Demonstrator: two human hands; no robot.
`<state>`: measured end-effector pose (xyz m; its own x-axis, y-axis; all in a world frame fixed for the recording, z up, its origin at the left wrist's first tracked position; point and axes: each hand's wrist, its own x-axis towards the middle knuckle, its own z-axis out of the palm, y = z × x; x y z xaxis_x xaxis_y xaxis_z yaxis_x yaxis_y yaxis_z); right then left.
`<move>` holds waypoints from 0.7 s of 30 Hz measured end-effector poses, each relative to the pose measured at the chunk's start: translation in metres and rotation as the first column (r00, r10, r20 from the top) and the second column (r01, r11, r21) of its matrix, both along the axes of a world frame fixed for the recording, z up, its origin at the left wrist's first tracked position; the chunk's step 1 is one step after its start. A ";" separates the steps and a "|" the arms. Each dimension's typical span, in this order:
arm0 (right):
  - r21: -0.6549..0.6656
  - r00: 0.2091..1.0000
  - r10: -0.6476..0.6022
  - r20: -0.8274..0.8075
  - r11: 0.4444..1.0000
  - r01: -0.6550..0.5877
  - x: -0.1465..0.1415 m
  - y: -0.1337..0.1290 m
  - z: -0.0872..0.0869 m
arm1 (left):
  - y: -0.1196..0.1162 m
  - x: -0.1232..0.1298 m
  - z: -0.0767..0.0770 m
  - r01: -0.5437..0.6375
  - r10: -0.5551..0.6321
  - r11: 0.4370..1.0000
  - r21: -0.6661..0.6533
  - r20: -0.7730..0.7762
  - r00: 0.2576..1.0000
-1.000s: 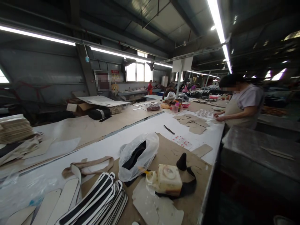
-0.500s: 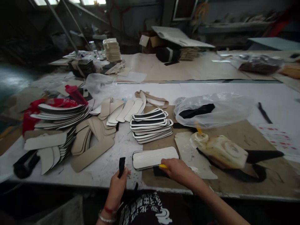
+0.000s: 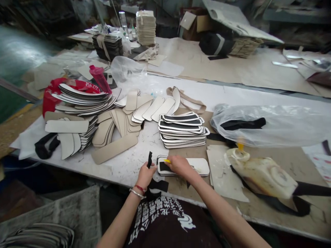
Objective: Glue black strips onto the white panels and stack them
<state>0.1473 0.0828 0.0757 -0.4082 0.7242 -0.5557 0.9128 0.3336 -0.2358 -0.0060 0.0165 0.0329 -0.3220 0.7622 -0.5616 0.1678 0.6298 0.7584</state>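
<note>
My left hand (image 3: 144,175), with a red cord and a bracelet at the wrist, is closed on a black fabric strip (image 3: 150,159) that sticks up from the fingers. My right hand (image 3: 180,166) grips a small yellow tool (image 3: 167,161); its kind is hidden by the fingers. That hand rests over a small stack of white rounded panels (image 3: 200,165) at the table's near edge. A black patch (image 3: 163,167) lies on the left end of the top panel. Below the panels, more black strip (image 3: 159,186) hangs at the edge.
Behind the panels stands a pile of white panels with black centres (image 3: 183,132). Beige panels (image 3: 116,148) fan out at left. A stained plastic container (image 3: 261,172) with a yellow handle (image 3: 240,144) in it lies at right, near a clear plastic bag (image 3: 281,127).
My right hand has moved to the left end of the panel with the yellow tool, and a black patch now lies there. My left hand still holds the strip. The view has shifted.
</note>
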 end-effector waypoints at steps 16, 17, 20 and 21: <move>-0.035 0.998 -0.058 0.031 0.998 0.059 -0.008 0.002 -0.011 | 0.013 0.010 -0.023 0.075 -0.075 0.997 -0.009 -0.076 0.994; -0.036 0.998 -0.058 0.030 0.998 0.059 -0.008 0.002 -0.012 | 0.013 0.010 -0.023 0.075 -0.075 0.997 -0.009 -0.080 0.994; -0.041 0.998 -0.061 0.029 0.997 0.063 -0.008 0.003 -0.013 | 0.014 0.011 -0.023 0.076 -0.077 0.997 -0.014 -0.091 0.993; -0.043 0.998 -0.062 0.031 0.997 0.064 -0.008 0.003 -0.013 | 0.014 0.012 -0.023 0.076 -0.077 0.997 -0.017 -0.096 0.992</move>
<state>0.1396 0.0859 0.0622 -0.3454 0.7228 -0.5985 0.9385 0.2651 -0.2214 0.0057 0.0303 0.0096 -0.3162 0.7794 -0.5409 0.2874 0.6220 0.7283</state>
